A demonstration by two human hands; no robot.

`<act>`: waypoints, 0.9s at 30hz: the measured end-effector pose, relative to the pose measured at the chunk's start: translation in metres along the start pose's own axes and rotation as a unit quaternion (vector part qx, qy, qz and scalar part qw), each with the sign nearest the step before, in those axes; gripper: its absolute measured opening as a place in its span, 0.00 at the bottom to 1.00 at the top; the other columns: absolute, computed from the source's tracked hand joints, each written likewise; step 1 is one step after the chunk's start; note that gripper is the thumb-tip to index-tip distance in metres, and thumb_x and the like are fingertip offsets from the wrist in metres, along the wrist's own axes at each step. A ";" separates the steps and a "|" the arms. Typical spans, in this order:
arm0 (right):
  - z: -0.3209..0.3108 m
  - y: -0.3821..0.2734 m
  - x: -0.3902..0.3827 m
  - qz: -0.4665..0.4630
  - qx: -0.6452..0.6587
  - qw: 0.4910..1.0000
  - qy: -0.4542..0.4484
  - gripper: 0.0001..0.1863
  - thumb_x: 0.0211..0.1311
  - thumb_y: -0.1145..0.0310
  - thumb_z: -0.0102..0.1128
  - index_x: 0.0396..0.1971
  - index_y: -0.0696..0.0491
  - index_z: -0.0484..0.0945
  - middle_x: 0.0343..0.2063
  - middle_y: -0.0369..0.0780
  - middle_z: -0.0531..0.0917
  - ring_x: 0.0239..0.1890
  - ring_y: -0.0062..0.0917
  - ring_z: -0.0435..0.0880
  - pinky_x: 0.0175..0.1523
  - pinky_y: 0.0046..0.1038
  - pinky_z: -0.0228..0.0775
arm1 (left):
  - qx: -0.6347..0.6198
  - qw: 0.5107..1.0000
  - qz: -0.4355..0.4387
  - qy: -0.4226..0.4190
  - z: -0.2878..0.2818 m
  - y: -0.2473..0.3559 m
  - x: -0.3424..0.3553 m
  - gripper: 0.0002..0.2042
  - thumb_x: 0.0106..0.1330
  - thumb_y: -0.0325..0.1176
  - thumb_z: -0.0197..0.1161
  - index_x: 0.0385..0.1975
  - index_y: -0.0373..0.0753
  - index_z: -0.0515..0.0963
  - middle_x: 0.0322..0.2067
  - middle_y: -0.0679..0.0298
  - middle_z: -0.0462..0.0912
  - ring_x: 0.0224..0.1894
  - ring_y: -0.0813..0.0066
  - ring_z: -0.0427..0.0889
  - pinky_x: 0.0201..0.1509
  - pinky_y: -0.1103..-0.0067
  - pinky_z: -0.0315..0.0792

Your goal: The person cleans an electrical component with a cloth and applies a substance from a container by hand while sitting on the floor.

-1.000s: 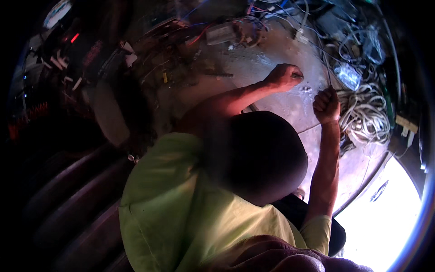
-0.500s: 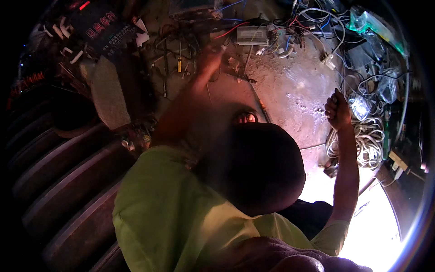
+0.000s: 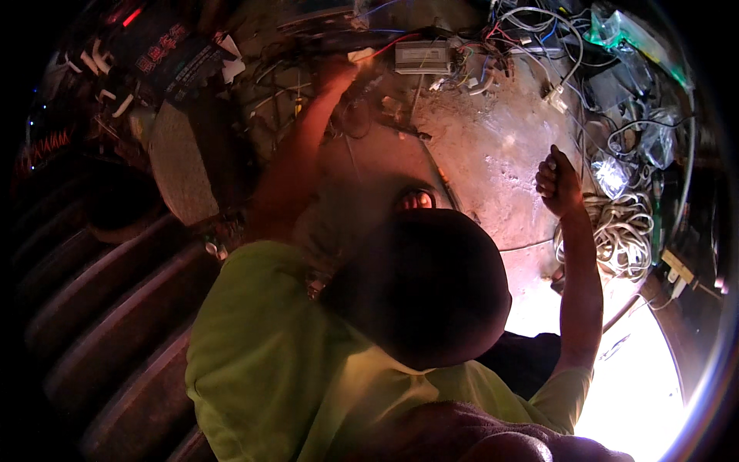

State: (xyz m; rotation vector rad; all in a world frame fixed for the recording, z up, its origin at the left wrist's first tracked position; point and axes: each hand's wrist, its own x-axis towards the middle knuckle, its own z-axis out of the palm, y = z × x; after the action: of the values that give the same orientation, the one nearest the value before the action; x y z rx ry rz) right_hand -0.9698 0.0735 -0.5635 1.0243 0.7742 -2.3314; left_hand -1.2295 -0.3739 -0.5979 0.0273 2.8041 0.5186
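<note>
My left hand reaches to the far left of centre. It is dim and slightly blurred, with its fingers drawn together at a small pale piece. A red wire runs close beside that piece. Just right of them is a silver-grey ribbed box. My right hand is raised on the right with fingers curled and thumb up. What it grips, if anything, is hidden in the fist. Behind its wrist lies a coil of pale cord.
Tangled cables and plastic bags crowd the right and far side. A yellow-handled tool lies among scattered tools. Dark curved ridges fill the left. A foot shows beyond a large dark rounded shape. Glare whitens the lower right.
My left hand has moved left and slightly farther away, and the pale piece now shows at its fingertips. My right hand has shifted slightly left, still curled. The view has shifted a little.
</note>
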 end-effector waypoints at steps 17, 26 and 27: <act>0.035 0.061 -0.008 -0.071 -0.174 0.982 0.017 0.19 0.66 0.44 0.55 0.24 0.43 0.71 0.18 0.26 0.69 0.17 0.14 0.63 0.20 0.20 0.51 | -0.424 0.871 0.040 -0.243 0.019 0.126 -0.136 0.10 0.64 0.34 0.65 0.41 0.37 0.78 0.33 0.68 0.81 0.32 0.80 0.80 0.31 0.82 0.72; 0.027 0.095 -0.031 -0.114 -0.234 0.957 0.127 0.19 0.69 0.50 0.52 0.24 0.48 0.73 0.15 0.28 0.67 0.14 0.13 0.60 0.19 0.20 0.49 | -0.460 0.776 0.081 -0.423 0.089 0.200 -0.173 0.13 0.67 0.37 0.62 0.47 0.37 0.78 0.38 0.67 0.82 0.40 0.80 0.79 0.39 0.79 0.73; 0.026 0.095 -0.033 -0.138 -0.214 0.957 0.142 0.19 0.69 0.50 0.52 0.24 0.48 0.74 0.15 0.28 0.67 0.15 0.13 0.60 0.19 0.20 0.49 | -0.493 0.759 0.073 -0.419 0.094 0.204 -0.180 0.14 0.67 0.37 0.61 0.48 0.36 0.78 0.40 0.66 0.82 0.41 0.79 0.79 0.40 0.79 0.73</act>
State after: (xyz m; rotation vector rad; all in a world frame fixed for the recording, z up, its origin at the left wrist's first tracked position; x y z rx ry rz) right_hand -0.9039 -0.0066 -0.5526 1.1150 1.5451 -2.1057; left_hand -1.0377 -0.1637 -0.5600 0.1980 1.4186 1.4996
